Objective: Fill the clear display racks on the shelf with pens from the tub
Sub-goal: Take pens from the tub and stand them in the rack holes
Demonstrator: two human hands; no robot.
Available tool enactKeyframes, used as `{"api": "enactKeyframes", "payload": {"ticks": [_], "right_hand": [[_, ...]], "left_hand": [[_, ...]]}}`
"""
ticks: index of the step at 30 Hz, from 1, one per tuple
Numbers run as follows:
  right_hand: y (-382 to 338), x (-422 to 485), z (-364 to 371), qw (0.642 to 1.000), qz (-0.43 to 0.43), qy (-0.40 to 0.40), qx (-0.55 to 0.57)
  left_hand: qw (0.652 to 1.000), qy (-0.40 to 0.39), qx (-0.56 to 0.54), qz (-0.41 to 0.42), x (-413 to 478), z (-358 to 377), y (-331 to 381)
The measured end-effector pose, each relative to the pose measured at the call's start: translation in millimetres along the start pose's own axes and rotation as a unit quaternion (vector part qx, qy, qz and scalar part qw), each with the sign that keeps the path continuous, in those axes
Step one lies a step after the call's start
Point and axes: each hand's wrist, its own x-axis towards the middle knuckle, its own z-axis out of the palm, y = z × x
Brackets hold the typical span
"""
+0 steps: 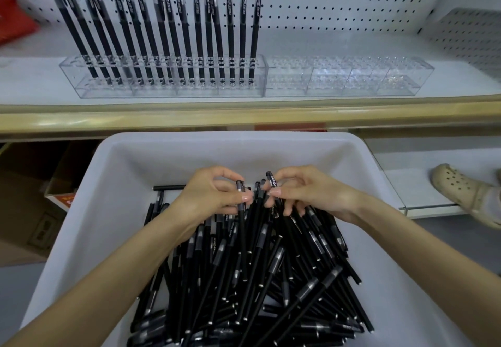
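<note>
A white tub [113, 173] below the shelf holds a heap of black pens [271, 279]. My left hand [211, 194] pinches a black pen [242, 238] near its cap, lifted from the heap. My right hand [303, 192] grips another black pen [272, 184] between thumb and fingers, its cap pointing up. On the shelf, the left clear rack [81, 86] carries several upright black pens [168, 34]. The right clear rack [352, 75] stands beside it with no pens in it.
White pegboard [339, 7] backs the shelf, whose front edge is a gold rail [244, 116]. A red object [13, 15] lies at the far left. Cardboard boxes [35, 197] sit lower left. A person's foot in a beige clog [466, 192] is at right.
</note>
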Motion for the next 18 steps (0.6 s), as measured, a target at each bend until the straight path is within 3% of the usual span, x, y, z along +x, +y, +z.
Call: {"api": "enactKeyframes", "payload": {"ticks": [4,9,14,18], "right_hand": [[-7,-1,-3,1.000,-0.014,0.013,0.003],[-40,-3,-14,0.998,-0.051,0.043,0.008],[-94,0,-37,0.985,-0.150,0.080,0.015],[-140,11,-68,0.956,-0.238,0.162,0.060]], "left_hand": [[1.000,-0.019,-0.016,-0.003,-1,-1,1],[0.996,0.021,-0.014,0.084,-2,-10,40],[0.978,0.032,0.021,0.205,-11,-15,95],[0.966,0.047,0.032,0.252,-8,-29,139]]}}
